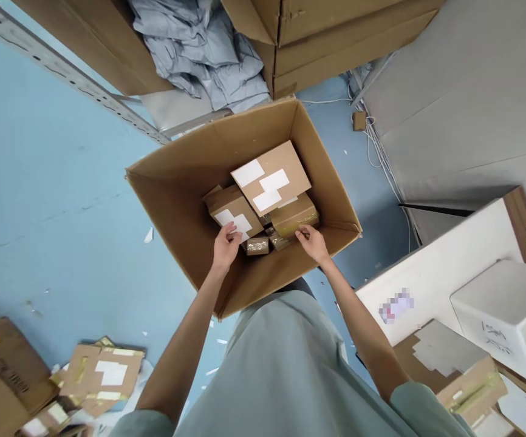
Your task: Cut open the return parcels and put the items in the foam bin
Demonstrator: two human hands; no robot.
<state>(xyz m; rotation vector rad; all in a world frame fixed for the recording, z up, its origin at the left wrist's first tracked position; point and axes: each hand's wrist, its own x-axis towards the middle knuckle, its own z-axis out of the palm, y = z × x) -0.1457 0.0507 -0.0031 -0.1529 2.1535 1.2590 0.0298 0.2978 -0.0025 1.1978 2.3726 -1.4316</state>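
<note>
A large open cardboard box [167, 200] is in front of my body, and both my hands reach into it over the near side. My left hand [226, 245] has its fingers loosely bent and apart, over the near corner of a brown carton [227, 203] with white labels. My right hand [313, 244], fingers also slightly apart, is at the near edge of a taped brown carton [296, 217]. Whether the fingertips touch the cartons I cannot tell. A flat carton with white labels [285, 164] lies tilted on top. Between my hands lies a small taped packet [257, 246].
Beyond the box, a metal shelf [85, 85] holds grey plastic bags [199, 48] and big cartons [336, 48]. Flattened cardboard [103, 370] and another carton [8, 370] are at lower left. At right stand a white table [449, 261] and a white foam box [504, 303]. Cables [381, 152] run along the wall.
</note>
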